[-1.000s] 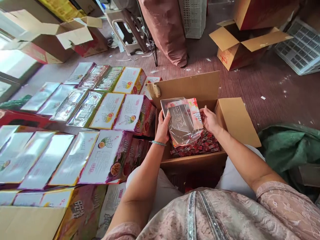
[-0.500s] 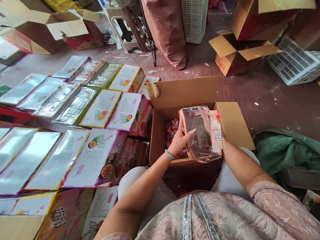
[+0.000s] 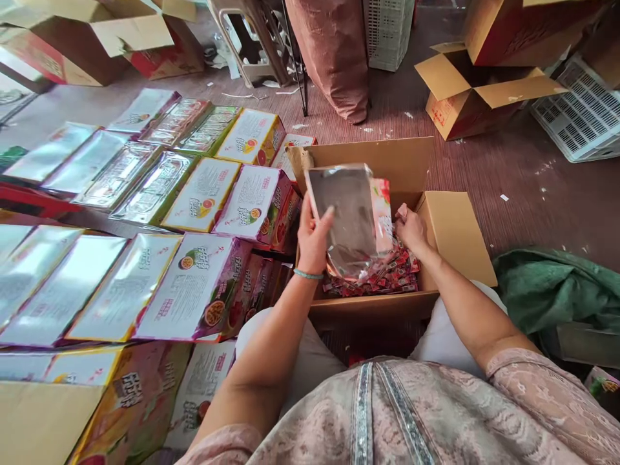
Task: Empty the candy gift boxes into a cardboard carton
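An open cardboard carton [image 3: 372,310] stands between my knees, with many small red packets [image 3: 397,274] in its bottom. Above it, my left hand [image 3: 314,242] grips the left side of a clear plastic tray package [image 3: 343,206], thumb across its face. A pink and red printed flap [image 3: 382,216] shows on the package's right side. My right hand [image 3: 411,227] is apart from the package, over the carton's right part, with its fingers curled together; a small pinkish thing seems to show at the fingertips, too small to name.
Rows of printed boxes [image 3: 203,278] fill the left side. Another open carton [image 3: 455,106] and a white crate [image 3: 578,110] are at the back right, a stool [image 3: 252,45] and a brown-red covered object [image 3: 332,58] at the back. Green cloth [image 3: 552,290] lies at right.
The package has moved left and up with my left hand. My right hand has let go of it and now hangs over the carton, showing more red packets. The view has shifted slightly.
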A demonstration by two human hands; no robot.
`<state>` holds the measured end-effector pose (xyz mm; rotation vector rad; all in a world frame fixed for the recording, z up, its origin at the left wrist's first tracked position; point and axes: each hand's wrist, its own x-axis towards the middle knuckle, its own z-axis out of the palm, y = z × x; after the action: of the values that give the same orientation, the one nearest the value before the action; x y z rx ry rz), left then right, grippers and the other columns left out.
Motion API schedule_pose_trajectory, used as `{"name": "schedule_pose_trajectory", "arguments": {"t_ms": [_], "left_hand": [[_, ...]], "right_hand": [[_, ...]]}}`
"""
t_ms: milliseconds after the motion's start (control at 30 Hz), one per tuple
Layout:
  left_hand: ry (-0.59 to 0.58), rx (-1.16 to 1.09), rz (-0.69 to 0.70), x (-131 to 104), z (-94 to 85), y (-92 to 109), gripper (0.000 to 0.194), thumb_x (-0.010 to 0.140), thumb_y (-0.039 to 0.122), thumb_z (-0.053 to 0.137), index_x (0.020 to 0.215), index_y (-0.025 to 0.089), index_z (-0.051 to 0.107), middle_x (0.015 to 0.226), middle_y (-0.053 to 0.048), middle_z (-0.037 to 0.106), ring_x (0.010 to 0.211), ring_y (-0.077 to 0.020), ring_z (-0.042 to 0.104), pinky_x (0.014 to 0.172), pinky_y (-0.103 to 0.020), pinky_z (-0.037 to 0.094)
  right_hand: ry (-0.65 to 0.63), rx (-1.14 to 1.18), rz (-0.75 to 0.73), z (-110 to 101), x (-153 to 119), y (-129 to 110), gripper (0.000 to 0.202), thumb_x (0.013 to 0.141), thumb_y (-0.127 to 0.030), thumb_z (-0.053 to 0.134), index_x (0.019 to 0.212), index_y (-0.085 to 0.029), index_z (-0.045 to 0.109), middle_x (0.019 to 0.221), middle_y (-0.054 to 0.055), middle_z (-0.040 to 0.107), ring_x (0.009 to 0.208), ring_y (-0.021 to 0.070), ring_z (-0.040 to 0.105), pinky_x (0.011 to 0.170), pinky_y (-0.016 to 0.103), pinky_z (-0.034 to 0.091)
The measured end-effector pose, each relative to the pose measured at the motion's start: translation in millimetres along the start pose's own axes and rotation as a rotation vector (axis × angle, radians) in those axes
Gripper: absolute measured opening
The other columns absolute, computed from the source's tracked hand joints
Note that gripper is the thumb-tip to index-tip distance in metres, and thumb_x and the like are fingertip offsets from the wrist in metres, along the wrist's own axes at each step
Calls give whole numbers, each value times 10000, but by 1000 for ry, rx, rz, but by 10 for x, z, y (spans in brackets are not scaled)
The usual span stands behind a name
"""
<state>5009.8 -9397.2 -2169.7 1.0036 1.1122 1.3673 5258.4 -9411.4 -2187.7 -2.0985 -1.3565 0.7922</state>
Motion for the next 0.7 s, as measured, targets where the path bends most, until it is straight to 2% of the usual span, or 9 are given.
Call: {"name": "schedule_pose_trajectory", "arguments": {"t_ms": [67,133,200,267,367,433,500,633,700], "left_hand": [[109,-11,88,142,-111,104,877,820,567,891,1609,330,589,1592,-26,642,1436,-254,618,1222,-364,506],[189,11,132,173,-172,220,837,814,549,888,1573,313,626,1624,-19,615,1549,-256,509,1296,-368,420],[214,16,128,111,-171,304,786,806,516,890,1523,276,673,1633,-25,603,1608,-261,434,1334,-365,349],[110,-75,-9,56,-134,301,725,820,514,865,1485,272,706,1558,-33,666,1517,-277,547,1275,-376,426],[-20,-239,-241,96,-112,155,828,757,557,900,1501,255,699,1347,-80,776,1164,-270,744,973,-336,592],[-47,-276,-322,144,-135,41,861,697,546,955,1473,253,724,1223,-79,806,935,-208,753,792,-275,574],[-67,-281,-391,168,-164,-53,829,648,510,1002,1398,240,775,1116,-67,813,804,-158,716,710,-244,533],[-93,-275,-514,174,-179,-150,725,596,409,1049,1258,198,843,998,-59,809,758,-144,698,722,-247,533],[-96,-268,-537,166,-166,-153,693,608,381,1047,1243,190,850,1003,-69,814,759,-153,703,732,-261,541]], "right_hand": [[-52,-237,-1,-35,27,17,262,985,-157,577,1183,-115,743,1163,210,762,1201,381,715,1083,514,549],[-123,-356,-96,-75,-21,34,410,944,-250,631,1321,-113,719,1330,246,723,1319,427,656,1151,589,509],[-189,-247,-256,-86,-88,49,664,839,-401,739,1450,-151,674,1502,237,641,1425,473,571,1193,678,466],[-372,41,-421,-50,-112,72,803,739,-565,791,1462,-233,687,1503,190,656,1400,465,606,1193,701,482],[-772,313,-475,59,-113,103,610,743,-653,769,1309,-425,798,1351,172,740,1397,425,651,1187,641,515],[-885,284,-503,113,-188,98,451,713,-630,783,1157,-568,825,1290,173,756,1454,385,604,1171,575,514],[-923,186,-564,133,-333,58,373,717,-599,768,1085,-639,815,1294,149,759,1444,353,610,1137,537,531],[-1069,30,-727,101,-633,-110,290,931,-515,606,1109,-581,825,1250,92,784,1302,247,731,1131,438,572],[-1127,45,-772,99,-726,-172,290,966,-421,588,1075,-550,825,1180,52,797,1201,199,772,1062,371,618]]}}
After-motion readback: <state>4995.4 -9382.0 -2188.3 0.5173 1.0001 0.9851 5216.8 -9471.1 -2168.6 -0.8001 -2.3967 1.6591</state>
